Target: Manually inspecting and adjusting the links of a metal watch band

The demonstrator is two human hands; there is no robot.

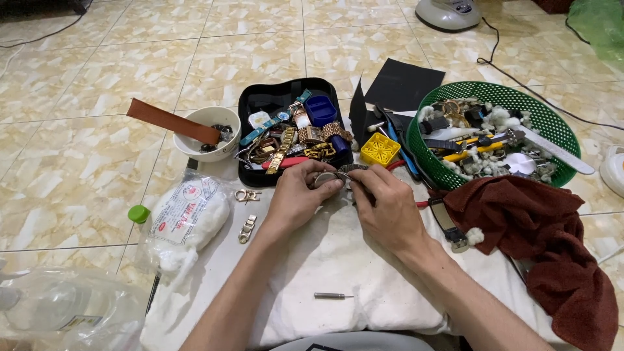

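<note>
Both my hands meet over a white cloth spread on the tiled floor. My left hand and my right hand together grip a silver wristwatch with a metal band sticking out behind my right fingers. Just beyond them lies an open black case packed with watches, gold bands and a blue box. Most of the watch face is hidden by my fingers.
A white bowl with a brown strap sits at left. At right stand a green basket of tools and a dark red towel. A cotton bag, clasps, a small screwdriver, a yellow block lie around.
</note>
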